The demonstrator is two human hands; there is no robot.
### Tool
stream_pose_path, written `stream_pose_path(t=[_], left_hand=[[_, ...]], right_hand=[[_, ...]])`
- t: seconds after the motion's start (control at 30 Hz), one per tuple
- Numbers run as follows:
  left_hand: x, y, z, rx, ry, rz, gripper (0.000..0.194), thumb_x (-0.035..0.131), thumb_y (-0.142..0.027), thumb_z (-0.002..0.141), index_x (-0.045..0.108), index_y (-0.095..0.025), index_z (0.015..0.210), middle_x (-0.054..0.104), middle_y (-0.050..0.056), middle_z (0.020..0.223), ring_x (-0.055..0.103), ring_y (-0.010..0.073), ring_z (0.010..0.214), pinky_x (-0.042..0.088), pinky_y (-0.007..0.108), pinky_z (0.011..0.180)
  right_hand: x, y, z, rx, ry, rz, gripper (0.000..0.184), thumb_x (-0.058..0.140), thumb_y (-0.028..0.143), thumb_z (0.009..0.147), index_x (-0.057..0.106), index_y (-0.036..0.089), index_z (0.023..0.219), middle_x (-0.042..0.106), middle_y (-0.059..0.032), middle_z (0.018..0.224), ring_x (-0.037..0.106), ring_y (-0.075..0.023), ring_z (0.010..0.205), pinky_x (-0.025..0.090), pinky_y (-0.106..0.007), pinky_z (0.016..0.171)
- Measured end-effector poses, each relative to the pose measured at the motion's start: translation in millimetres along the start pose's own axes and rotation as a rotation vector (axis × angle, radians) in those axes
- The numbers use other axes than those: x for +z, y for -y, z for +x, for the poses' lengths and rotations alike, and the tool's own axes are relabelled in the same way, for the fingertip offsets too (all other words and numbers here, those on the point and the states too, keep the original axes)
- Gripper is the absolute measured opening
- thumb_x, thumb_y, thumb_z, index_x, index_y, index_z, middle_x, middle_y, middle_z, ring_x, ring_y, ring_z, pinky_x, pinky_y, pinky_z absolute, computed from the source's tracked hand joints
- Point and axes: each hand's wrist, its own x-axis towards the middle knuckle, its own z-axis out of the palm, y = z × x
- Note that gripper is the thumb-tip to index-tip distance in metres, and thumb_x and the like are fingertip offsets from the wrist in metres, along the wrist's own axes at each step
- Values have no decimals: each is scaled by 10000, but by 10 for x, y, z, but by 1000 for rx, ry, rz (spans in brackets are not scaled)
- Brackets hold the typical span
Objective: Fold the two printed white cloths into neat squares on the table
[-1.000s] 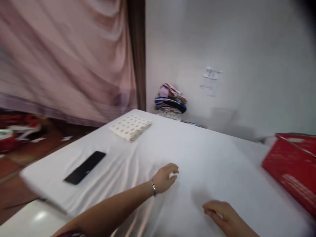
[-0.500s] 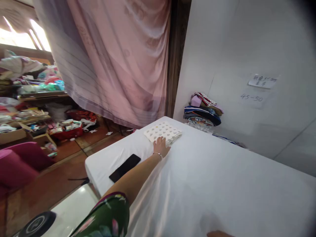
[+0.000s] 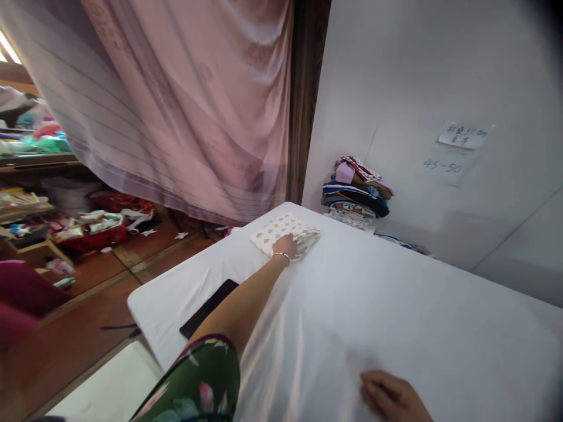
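My left hand [image 3: 284,247], with a bracelet at the wrist, reaches to the far corner of the white-covered table [image 3: 396,293]. Its fingers are closed on the near edge of a folded white cloth [image 3: 275,230] printed with small grey shapes; the fingertips are partly hidden in the folds. The cloth bulges and creases beside the hand. Low in the view, my right hand [image 3: 391,395] hovers over or rests on the table cover, fingers curled together, with nothing visible in them. A black phone-like slab [image 3: 209,308] lies beside my left forearm, which partly covers it.
Behind the table, a stack of folded clothes [image 3: 356,190] stands against the white wall. Handwritten paper signs [image 3: 461,136] are stuck there. A pink curtain [image 3: 211,105] hangs at the back left. Boxes and a red bin [image 3: 94,231] sit on the tiled floor. A white surface [image 3: 105,384] adjoins the table.
My left hand went from the middle of the table to the folded cloth and closed on it; the cloth has bunched up. The view swung left. My right hand stays low.
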Motion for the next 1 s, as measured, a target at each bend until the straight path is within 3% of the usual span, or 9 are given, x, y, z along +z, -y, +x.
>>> stream_pose_path(t=[0.1,0.2,0.3,0.4,0.6,0.73,0.83,0.9,1.0], left_hand=[[-40,-154,-513,120,1,-47,338,352,-359,905,576,-198,1100,634,95,1086,574,228,1012,426,310,810],[63,-260,-1359,351,56,-174,297,406,-346,886,597,-209,1067,646,66,1066,585,216,978,426,301,827],[186,-230,-2205,611,168,-437,231,437,-251,855,613,-214,999,666,47,951,604,194,884,448,289,789],[257,-113,-2668,687,209,-655,262,433,-224,857,592,-231,1065,657,38,1026,590,175,936,444,278,832],[118,-106,-2418,268,180,-976,266,493,-365,842,657,-198,968,678,29,957,605,188,884,464,286,805],[-105,-376,-2074,89,-25,-1357,389,497,-455,831,623,-172,1066,674,43,963,609,194,874,479,292,769],[-43,-549,-2026,58,-85,-1645,453,497,-479,831,564,-198,1180,639,58,1112,576,209,1031,453,314,885],[139,-569,-2112,-6,25,-1777,464,494,-485,833,547,-215,1207,604,62,1192,534,218,1121,425,332,947],[449,-440,-2318,-187,385,-1866,443,500,-469,832,560,-213,1189,591,69,1220,507,229,1169,400,365,991]], right_hand=[[-75,263,188,77,-140,234,207,626,510,661,687,330,743,676,6,718,645,-231,662,517,-399,692],[-89,452,388,188,-228,596,318,669,478,674,666,263,909,694,-31,926,655,-211,856,515,-359,783],[-14,477,472,196,-190,825,303,668,463,679,660,220,860,699,-55,861,654,-214,809,522,-362,756],[87,374,433,114,-212,924,244,652,425,693,662,234,845,704,-54,898,644,-223,822,521,-357,726],[-79,471,266,-58,-406,946,379,695,304,654,631,257,1024,709,14,845,634,-183,737,492,-268,554],[-372,892,4,-379,-517,852,439,665,272,724,573,295,1153,671,3,1075,622,-179,911,507,-296,700],[-444,1015,-290,-479,-602,796,496,667,241,722,542,332,1194,635,6,1155,588,-198,1027,507,-347,786],[-405,902,-491,-405,-633,802,514,679,228,707,542,346,1189,637,16,1150,580,-204,1048,518,-351,785],[-298,531,-787,-102,-628,831,407,698,284,698,611,274,1095,671,-16,1064,610,-219,985,540,-336,733]])
